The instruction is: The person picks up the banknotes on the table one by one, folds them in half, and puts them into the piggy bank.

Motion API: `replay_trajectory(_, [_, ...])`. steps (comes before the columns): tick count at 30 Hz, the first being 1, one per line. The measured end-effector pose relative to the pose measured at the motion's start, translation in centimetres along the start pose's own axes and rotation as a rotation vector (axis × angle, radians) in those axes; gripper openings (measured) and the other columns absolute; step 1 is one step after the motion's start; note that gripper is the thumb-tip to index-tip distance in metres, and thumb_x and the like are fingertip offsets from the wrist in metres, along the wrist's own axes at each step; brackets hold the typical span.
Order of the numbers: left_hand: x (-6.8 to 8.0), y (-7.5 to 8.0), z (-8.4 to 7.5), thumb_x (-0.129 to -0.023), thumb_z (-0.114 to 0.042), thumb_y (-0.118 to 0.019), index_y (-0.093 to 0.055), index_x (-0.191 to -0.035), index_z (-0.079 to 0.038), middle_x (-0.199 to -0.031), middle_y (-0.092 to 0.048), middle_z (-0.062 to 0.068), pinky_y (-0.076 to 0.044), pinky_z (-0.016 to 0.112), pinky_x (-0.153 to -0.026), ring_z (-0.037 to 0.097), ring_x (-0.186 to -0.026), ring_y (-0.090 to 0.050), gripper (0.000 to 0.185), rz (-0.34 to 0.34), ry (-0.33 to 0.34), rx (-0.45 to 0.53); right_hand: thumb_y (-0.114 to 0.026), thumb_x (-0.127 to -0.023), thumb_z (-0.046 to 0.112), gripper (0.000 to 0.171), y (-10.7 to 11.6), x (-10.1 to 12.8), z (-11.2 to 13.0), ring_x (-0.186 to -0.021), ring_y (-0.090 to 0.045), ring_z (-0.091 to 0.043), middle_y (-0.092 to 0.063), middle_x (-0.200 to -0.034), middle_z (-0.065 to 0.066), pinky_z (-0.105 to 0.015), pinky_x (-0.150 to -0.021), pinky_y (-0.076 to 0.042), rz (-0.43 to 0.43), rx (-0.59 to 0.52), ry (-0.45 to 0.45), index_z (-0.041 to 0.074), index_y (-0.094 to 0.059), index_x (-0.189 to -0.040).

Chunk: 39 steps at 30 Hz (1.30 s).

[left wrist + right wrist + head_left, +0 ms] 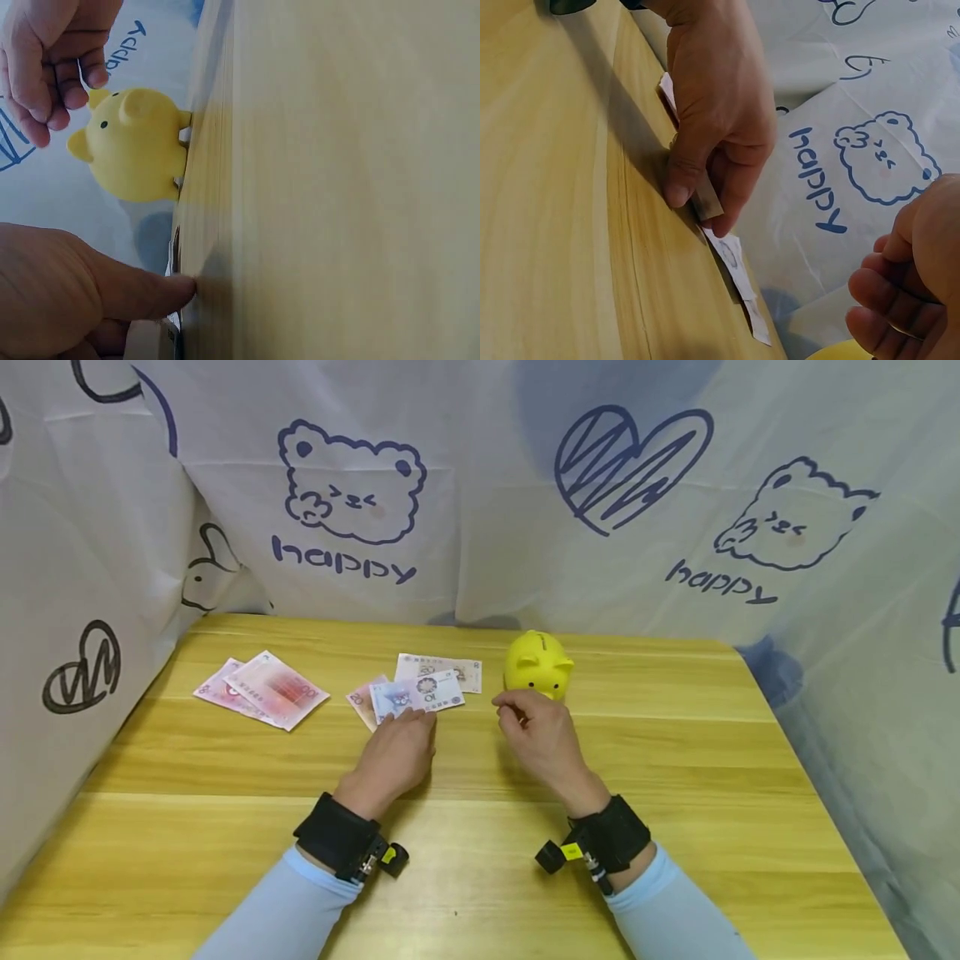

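Note:
My left hand point(396, 753) is at the near edge of a small group of banknotes. In the right wrist view its thumb and fingers pinch a brownish-grey banknote edge point(708, 201); which note it is cannot be told. A bluish 10 banknote point(444, 690) reaches out beyond the fingertips in the head view, over a reddish-brown 20 banknote point(357, 699) and a pale beige banknote point(469, 675). My right hand point(543, 737) hovers in front of a yellow piggy bank point(538, 656), fingers loosely curled around nothing. The piggy bank point(139, 150) stands upright, its slot on top.
Farther left on the wooden table point(465, 877), a red 100 banknote point(279, 687) overlaps a pink banknote point(223, 680). White cloth with drawings point(495, 527) hangs behind the table and along both sides.

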<state>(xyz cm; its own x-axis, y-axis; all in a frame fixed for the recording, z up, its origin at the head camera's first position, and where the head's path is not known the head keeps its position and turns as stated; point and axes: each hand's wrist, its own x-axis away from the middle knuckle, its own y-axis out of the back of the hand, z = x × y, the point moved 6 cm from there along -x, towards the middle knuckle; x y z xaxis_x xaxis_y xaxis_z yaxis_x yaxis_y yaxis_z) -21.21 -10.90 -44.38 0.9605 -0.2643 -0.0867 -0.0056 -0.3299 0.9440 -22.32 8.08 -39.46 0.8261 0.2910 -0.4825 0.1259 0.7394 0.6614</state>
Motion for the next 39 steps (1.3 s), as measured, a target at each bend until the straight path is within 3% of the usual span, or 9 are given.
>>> replay_trajectory(5, [0.1,0.4,-0.6,-0.101,-0.002,-0.058,-0.072,-0.117,0.001,-0.120,-0.074,0.019,-0.056,0.058,-0.100,0.039,-0.110,-0.070,0.022,-0.095,-0.066,0.015,-0.063,-0.098,0.002,0.017,-0.2,0.1,0.0,-0.074,-0.064,-0.017,-0.076,-0.092,-0.008,-0.030,-0.066,-0.056,0.037,-0.006,0.002,0.003,-0.078,-0.105])
replay_trajectory(8, [0.1,0.6,0.2,-0.100,-0.013,-0.068,-0.070,-0.124,0.004,-0.127,-0.070,0.023,-0.050,0.063,-0.107,0.043,-0.119,-0.065,0.029,-0.115,0.000,-0.008,-0.062,-0.098,0.002,0.018,-0.3,0.1,0.1,-0.074,-0.063,-0.016,-0.075,-0.092,-0.007,-0.029,-0.066,-0.055,0.057,-0.003,0.003,0.003,-0.078,-0.106])
replay_trajectory(12, [0.1,0.7,2.0,-0.098,-0.025,-0.075,-0.066,-0.128,0.009,-0.130,-0.066,0.027,-0.042,0.071,-0.113,0.046,-0.127,-0.060,0.046,-0.071,0.142,-0.042,-0.062,-0.099,0.003,0.018,-0.3,0.1,0.2,-0.074,-0.061,-0.016,-0.075,-0.093,-0.007,-0.029,-0.066,-0.054,0.074,0.001,0.009,0.004,-0.078,-0.106])
replay_trajectory(15, [0.1,0.6,2.9,-0.101,-0.032,-0.072,-0.062,-0.133,0.011,-0.133,-0.064,0.030,-0.039,0.071,-0.115,0.048,-0.131,-0.057,0.055,0.001,0.185,-0.039,-0.061,-0.099,0.003,0.018,-0.4,0.2,0.1,-0.074,-0.061,-0.015,-0.075,-0.092,-0.006,-0.028,-0.066,-0.054,0.083,0.001,0.014,0.004,-0.078,-0.106])
replay_trajectory(21, [-0.1,0.4,3.6,-0.113,-0.052,-0.039,-0.051,-0.151,0.005,-0.155,-0.050,0.030,-0.027,0.074,-0.122,0.050,-0.148,-0.041,0.070,0.094,0.222,0.033,-0.062,-0.099,0.003,0.017,-0.4,0.3,0.2,-0.075,-0.063,-0.015,-0.075,-0.092,-0.006,-0.028,-0.066,-0.055,0.087,0.002,0.026,0.004,-0.078,-0.106])
replay_trajectory(24, [-0.3,0.5,3.8,-0.114,-0.042,-0.038,-0.056,-0.148,0.002,-0.152,-0.054,0.028,-0.030,0.075,-0.120,0.047,-0.146,-0.046,0.058,0.074,0.226,0.023,-0.062,-0.099,0.003,0.018,-0.4,0.3,0.2,-0.074,-0.062,-0.015,-0.074,-0.091,-0.006,-0.027,-0.066,-0.054,0.089,-0.003,0.030,0.004,-0.078,-0.106])
replay_trajectory(31, [-0.2,0.4,4.0,-0.101,-0.023,-0.070,-0.052,-0.149,0.007,-0.153,-0.053,0.030,-0.034,0.071,-0.120,0.046,-0.145,-0.048,0.059,0.080,0.237,0.013,-0.061,-0.099,0.003,0.018,-0.6,0.4,0.0,-0.072,-0.059,-0.013,-0.074,-0.090,-0.005,-0.026,-0.064,-0.051,0.090,-0.001,0.030,0.004,-0.078,-0.105])
replay_trajectory(35, [-0.3,0.8,3.9,-0.095,-0.018,-0.076,-0.063,-0.141,0.003,-0.135,-0.068,0.025,-0.051,0.060,-0.107,0.044,-0.124,-0.065,0.052,0.025,0.222,0.020,-0.061,-0.099,0.003,0.018,-0.6,0.4,0.0,-0.072,-0.059,-0.013,-0.074,-0.090,-0.005,-0.026,-0.064,-0.052,0.089,0.003,0.033,0.004,-0.078,-0.106])
replay_trajectory(39, [-0.1,0.9,3.9,-0.094,-0.014,-0.075,-0.068,-0.137,-0.002,-0.127,-0.074,0.021,-0.058,0.055,-0.094,0.041,-0.112,-0.071,0.045,-0.012,0.213,0.029,-0.061,-0.099,0.003,0.019,-0.7,0.4,-0.1,-0.072,-0.059,-0.014,-0.074,-0.090,-0.005,-0.026,-0.064,-0.052,0.092,0.005,0.031,0.004,-0.079,-0.106])
